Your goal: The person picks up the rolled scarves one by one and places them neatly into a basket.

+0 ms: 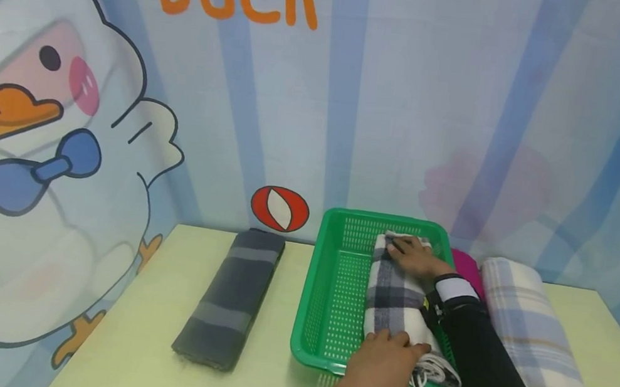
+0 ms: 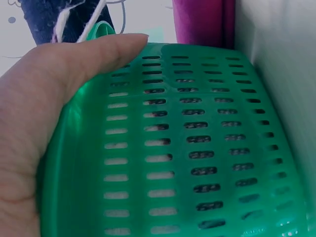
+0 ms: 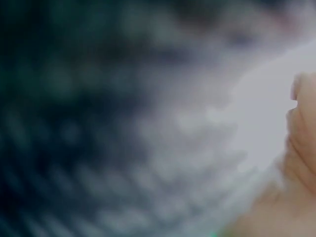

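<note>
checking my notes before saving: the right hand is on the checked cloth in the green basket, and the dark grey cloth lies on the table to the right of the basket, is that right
Not quite: the head view shows the dark grey cloth on the table to the left of the green basket. The right hand is on the checked cloth, as you say.

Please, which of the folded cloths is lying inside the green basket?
The dark-and-white checked cloth, with the right hand on it. The grey striped cloth, pale plaid cloth and magenta cloth lie outside the basket.
</note>
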Action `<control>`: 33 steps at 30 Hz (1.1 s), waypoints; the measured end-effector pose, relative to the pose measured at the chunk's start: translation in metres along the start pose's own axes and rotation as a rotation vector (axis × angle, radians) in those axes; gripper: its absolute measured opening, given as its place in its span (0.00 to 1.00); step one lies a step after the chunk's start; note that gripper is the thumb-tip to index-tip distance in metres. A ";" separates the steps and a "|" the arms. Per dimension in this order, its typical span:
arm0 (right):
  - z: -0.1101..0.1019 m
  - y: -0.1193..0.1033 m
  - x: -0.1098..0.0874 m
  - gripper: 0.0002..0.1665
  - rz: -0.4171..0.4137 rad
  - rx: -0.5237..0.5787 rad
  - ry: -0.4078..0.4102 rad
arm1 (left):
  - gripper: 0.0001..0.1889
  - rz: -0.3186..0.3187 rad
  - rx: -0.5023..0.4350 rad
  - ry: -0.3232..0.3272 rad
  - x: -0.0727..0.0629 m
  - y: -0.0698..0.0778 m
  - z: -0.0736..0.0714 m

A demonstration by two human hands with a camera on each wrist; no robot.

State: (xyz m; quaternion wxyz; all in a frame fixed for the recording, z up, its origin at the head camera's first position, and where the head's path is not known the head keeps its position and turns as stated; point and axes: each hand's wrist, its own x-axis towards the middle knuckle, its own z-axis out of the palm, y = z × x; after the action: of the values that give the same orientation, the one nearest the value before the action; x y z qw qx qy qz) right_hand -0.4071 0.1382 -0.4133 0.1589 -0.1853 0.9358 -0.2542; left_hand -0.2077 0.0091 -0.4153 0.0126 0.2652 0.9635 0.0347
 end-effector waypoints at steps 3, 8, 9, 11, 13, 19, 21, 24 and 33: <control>-0.002 0.001 -0.002 0.38 -0.003 -0.001 0.005 | 0.38 -0.006 -0.003 -0.007 0.001 0.002 0.000; -0.009 0.001 -0.005 0.38 -0.012 -0.013 0.009 | 0.39 0.001 0.004 0.002 0.004 0.004 0.000; -0.011 0.002 -0.005 0.38 -0.018 -0.013 0.010 | 0.39 -0.002 0.009 0.001 0.004 0.005 0.000; -0.013 0.000 -0.006 0.37 -0.028 -0.006 0.011 | 0.40 -0.010 0.028 0.006 0.005 0.006 0.000; -0.014 0.001 -0.008 0.37 -0.039 0.001 0.012 | 0.41 -0.015 0.058 0.014 0.004 0.008 0.000; -0.013 0.001 -0.013 0.37 -0.070 0.033 0.036 | 0.43 -0.002 0.142 0.107 -0.004 0.015 0.000; -0.014 -0.002 -0.016 0.36 -0.091 0.045 0.060 | 0.42 0.007 0.136 0.122 -0.007 0.016 -0.002; -0.016 -0.006 -0.020 0.34 -0.100 0.077 0.105 | 0.42 0.030 0.092 0.133 -0.010 0.015 -0.005; -0.026 -0.009 -0.033 0.30 -0.110 0.142 0.254 | 0.36 0.114 0.055 0.217 -0.016 0.023 -0.011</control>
State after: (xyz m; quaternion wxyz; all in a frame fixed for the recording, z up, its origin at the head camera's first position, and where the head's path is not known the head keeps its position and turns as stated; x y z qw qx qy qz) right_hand -0.3860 0.1560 -0.3811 0.0377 -0.1909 0.9165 -0.3496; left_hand -0.1826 0.0196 -0.4027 -0.1010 0.3142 0.9432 0.0373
